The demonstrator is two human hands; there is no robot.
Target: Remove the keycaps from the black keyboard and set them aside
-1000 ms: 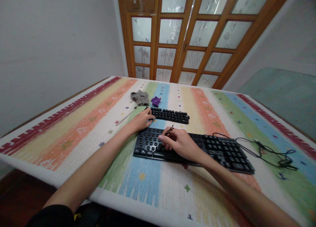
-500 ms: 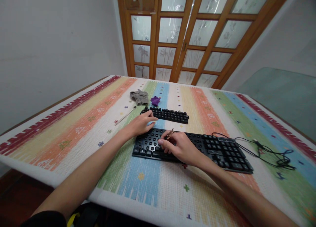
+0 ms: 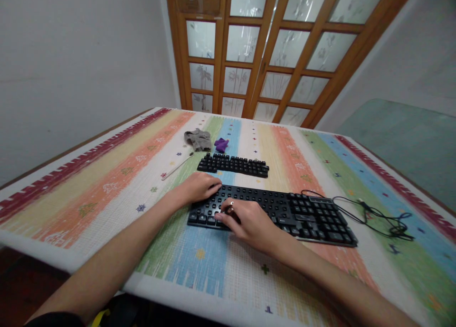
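Observation:
A black keyboard (image 3: 310,222) lies across the table; the caps are off most of its left and middle part, while the bottom row and right-hand block still carry theirs. My left hand (image 3: 200,187) is at its far left corner, fingers bent down over the edge and gripping it. Over the left middle part, my right hand (image 3: 249,221) is closed in a pinch around a small brownish metal wire-like tool (image 3: 231,206), mostly hidden by the fingers. Beyond the keyboard, loose black keycaps (image 3: 237,164) stand grouped in rows.
A grey cloth (image 3: 198,140) and a small purple cloth (image 3: 221,144) lie behind the keycaps. To the left is a thin white stick with a dark tip (image 3: 177,166). The keyboard's coiled cable (image 3: 395,225) lies at right on the striped tablecloth (image 3: 117,199).
My left hand has drawn back from beside the loose keycaps onto the keyboard's far left edge, its fingers folding down. My right hand has shifted slightly left and turned with the metal tool.

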